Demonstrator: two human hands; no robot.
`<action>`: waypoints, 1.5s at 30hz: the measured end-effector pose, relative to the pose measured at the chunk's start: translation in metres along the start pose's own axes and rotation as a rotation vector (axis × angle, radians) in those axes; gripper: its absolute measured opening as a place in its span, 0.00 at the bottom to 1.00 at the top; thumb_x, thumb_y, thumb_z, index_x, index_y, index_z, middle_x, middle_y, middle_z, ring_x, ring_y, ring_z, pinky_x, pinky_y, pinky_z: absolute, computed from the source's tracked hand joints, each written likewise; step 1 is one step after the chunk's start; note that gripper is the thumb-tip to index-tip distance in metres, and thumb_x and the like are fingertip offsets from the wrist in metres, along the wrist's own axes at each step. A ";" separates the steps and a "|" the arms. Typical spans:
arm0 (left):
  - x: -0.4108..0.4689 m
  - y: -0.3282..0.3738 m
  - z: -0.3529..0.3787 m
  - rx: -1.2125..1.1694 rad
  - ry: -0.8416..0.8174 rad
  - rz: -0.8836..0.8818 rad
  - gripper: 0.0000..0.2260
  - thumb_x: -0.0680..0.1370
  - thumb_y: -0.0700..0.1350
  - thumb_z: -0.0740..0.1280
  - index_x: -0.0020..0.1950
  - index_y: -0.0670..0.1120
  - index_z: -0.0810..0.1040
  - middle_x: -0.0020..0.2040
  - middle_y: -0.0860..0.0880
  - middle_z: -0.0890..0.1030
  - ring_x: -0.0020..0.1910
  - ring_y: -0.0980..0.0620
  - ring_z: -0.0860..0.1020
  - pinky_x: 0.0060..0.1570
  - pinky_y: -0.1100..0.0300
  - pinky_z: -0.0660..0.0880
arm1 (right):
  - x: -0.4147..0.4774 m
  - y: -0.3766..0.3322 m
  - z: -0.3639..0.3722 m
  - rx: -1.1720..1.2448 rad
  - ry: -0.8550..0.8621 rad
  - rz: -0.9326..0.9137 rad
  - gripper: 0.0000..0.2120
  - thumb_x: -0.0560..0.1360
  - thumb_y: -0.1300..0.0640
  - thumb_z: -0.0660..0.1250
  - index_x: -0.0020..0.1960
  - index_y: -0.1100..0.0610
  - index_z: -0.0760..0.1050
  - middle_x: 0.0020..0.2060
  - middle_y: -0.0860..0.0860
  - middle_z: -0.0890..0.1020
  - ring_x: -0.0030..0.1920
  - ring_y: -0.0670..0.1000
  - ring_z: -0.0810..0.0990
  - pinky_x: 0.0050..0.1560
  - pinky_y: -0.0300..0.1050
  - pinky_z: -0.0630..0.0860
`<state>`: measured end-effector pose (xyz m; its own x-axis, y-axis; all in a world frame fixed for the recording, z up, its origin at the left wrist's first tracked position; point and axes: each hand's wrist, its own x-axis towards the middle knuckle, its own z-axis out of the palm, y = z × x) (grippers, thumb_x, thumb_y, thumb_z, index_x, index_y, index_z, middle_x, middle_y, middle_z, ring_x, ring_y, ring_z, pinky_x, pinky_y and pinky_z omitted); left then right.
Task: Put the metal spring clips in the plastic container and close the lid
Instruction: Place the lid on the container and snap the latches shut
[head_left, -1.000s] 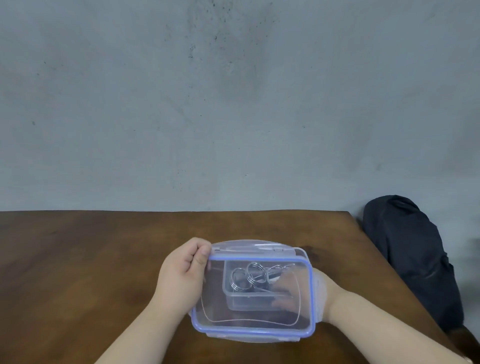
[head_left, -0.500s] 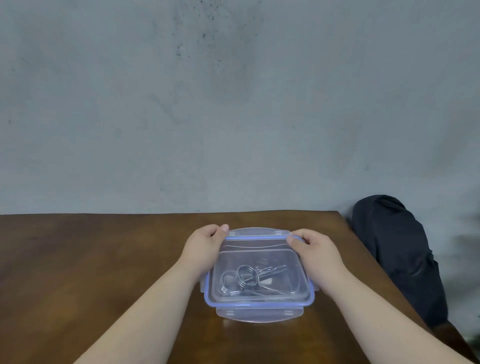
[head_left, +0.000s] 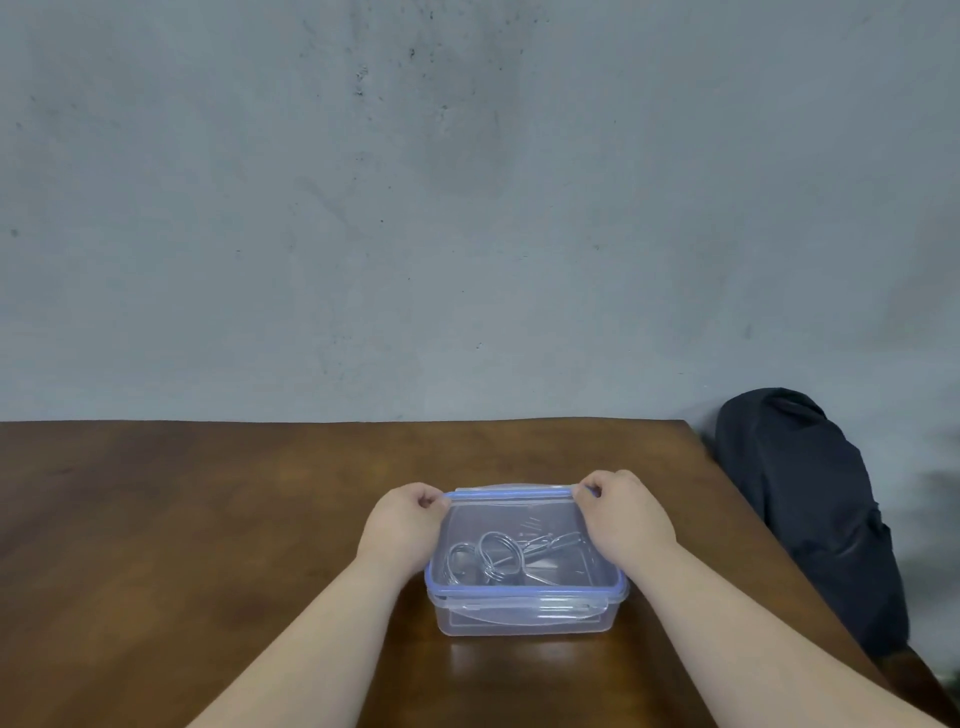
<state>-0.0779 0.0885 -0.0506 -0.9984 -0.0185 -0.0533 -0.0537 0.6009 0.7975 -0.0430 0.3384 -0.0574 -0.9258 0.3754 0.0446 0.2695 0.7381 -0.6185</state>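
While your two hands press at its far corners, the plastic container (head_left: 524, 618) stands on the wooden table (head_left: 208, 519), near the table's right edge and close to you.

Item 1, container: clear rectangular tub, sides see-through, base flat on the wood.

Item 2, lid (head_left: 519, 584): clear, with a blue rim seal, lying on top of the tub. Its near latch flap is folded down against the near wall. The far flap shows as a pale strip between your hands; whether it is snapped home cannot be told.

Item 3, metal spring clips (head_left: 493, 558): several wire pieces with round coiled loops and straight legs, lying inside the tub on its floor, seen through the lid. They overlap, so the exact count is unclear.

Item 4, your left hand (head_left: 402, 527): fingers curled tight over the lid's far left corner, thumb against the rim.

Item 5, your right hand (head_left: 626, 517): fingers curled likewise over the far right corner, gripping the lid's edge.

Item 6, dark bag (head_left: 810, 514): black fabric, beyond the table's right edge, against the grey wall (head_left: 467, 208), well apart from the tub.
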 end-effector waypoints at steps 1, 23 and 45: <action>0.000 0.000 0.000 0.016 0.005 0.001 0.07 0.80 0.48 0.67 0.46 0.52 0.84 0.41 0.55 0.85 0.42 0.54 0.82 0.36 0.61 0.72 | 0.001 0.002 0.001 0.009 -0.002 0.010 0.12 0.82 0.46 0.62 0.43 0.48 0.81 0.49 0.51 0.80 0.43 0.54 0.81 0.44 0.48 0.75; 0.006 0.008 0.007 0.071 -0.037 -0.068 0.10 0.78 0.40 0.62 0.48 0.49 0.83 0.45 0.50 0.85 0.43 0.51 0.82 0.41 0.57 0.78 | -0.005 0.006 -0.009 0.707 -0.158 0.373 0.06 0.79 0.62 0.70 0.51 0.60 0.86 0.44 0.61 0.89 0.46 0.66 0.88 0.51 0.70 0.84; 0.006 -0.001 0.013 0.180 -0.036 0.000 0.15 0.84 0.43 0.56 0.63 0.50 0.80 0.54 0.49 0.82 0.39 0.57 0.76 0.44 0.59 0.70 | -0.018 0.004 -0.017 0.480 -0.132 0.294 0.07 0.81 0.57 0.68 0.51 0.55 0.85 0.45 0.56 0.88 0.46 0.59 0.87 0.50 0.55 0.85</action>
<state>-0.0839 0.0981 -0.0590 -0.9970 0.0082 -0.0772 -0.0464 0.7345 0.6770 -0.0208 0.3440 -0.0475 -0.8635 0.4308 -0.2624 0.3988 0.2645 -0.8781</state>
